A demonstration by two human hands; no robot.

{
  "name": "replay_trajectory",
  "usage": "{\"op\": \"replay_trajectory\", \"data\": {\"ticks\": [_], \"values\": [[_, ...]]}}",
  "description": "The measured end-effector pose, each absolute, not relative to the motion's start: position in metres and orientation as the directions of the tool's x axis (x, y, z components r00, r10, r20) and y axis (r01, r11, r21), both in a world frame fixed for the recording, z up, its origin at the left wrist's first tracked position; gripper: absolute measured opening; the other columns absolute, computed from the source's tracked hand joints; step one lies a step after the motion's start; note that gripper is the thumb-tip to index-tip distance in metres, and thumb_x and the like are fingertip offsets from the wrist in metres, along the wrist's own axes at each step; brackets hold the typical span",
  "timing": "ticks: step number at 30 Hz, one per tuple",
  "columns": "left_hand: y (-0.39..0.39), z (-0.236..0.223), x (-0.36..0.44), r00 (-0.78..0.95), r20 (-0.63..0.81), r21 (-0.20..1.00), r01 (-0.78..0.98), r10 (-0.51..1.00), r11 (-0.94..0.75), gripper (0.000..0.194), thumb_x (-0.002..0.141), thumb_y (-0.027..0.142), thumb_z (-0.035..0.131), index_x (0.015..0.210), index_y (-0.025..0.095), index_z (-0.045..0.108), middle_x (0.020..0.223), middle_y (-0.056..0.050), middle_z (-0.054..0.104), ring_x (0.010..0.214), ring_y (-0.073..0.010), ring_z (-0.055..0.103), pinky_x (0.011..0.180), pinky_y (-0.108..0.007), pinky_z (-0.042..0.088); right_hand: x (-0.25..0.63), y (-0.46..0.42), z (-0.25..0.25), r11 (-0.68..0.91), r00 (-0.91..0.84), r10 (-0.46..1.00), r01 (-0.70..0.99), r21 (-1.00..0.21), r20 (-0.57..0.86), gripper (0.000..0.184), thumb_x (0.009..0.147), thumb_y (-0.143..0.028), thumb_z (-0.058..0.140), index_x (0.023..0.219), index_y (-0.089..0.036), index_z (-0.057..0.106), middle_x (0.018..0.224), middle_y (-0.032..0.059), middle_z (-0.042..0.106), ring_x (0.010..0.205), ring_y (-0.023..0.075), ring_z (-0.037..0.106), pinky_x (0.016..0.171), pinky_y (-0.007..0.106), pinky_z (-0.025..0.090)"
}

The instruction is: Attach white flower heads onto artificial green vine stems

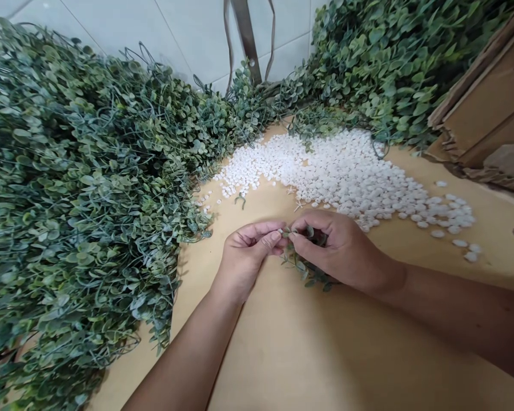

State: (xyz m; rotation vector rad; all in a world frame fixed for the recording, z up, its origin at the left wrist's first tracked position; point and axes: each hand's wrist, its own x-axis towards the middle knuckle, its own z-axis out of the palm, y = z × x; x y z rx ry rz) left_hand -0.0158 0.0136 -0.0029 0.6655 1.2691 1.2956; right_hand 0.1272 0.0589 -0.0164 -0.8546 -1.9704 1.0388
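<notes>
Over the middle of the tan tabletop (265, 342), my two hands meet at one artificial leaf sprig (302, 265). Thumb and forefinger of my right hand (340, 245) pinch its stem, and the small green leaves hang down below that palm. My left hand (252, 245) is closed at the tip of the same stem, its thumb pressed to the forefinger. Whether a small white piece sits between the left fingertips is too hidden to say. Just beyond my hands spreads a heap of small white plastic discs (342, 171), some ring-like.
A big mass of artificial greenery (89, 182) covers the left side. More leafy greenery (381, 63) is piled at the back right. A cardboard box (488, 108) stands at the right edge. A metal strip (246, 40) rises before the tiled wall (188, 28).
</notes>
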Motion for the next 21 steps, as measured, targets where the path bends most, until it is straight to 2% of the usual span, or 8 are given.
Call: {"op": "replay_trajectory", "data": {"ticks": [21], "values": [[0.0147, -0.0038, -0.0134, -0.238, -0.290, 0.934, -0.280, 0.927, 0.221, 0.021, 0.048, 0.023, 0.083, 0.064, 0.014, 0.073, 0.056, -0.002, 0.069, 0.048, -0.0075, 0.057, 0.053, -0.019, 0.050, 0.1270, 0.0608, -0.0189, 0.523, -0.500, 0.785, 0.219, -0.824, 0.366, 0.015, 0.073, -0.013, 0.049, 0.058, -0.016, 0.051, 0.057, -0.0011, 0.048, 0.056, 0.0100, 0.044, 0.053, 0.022, 0.035]]}}
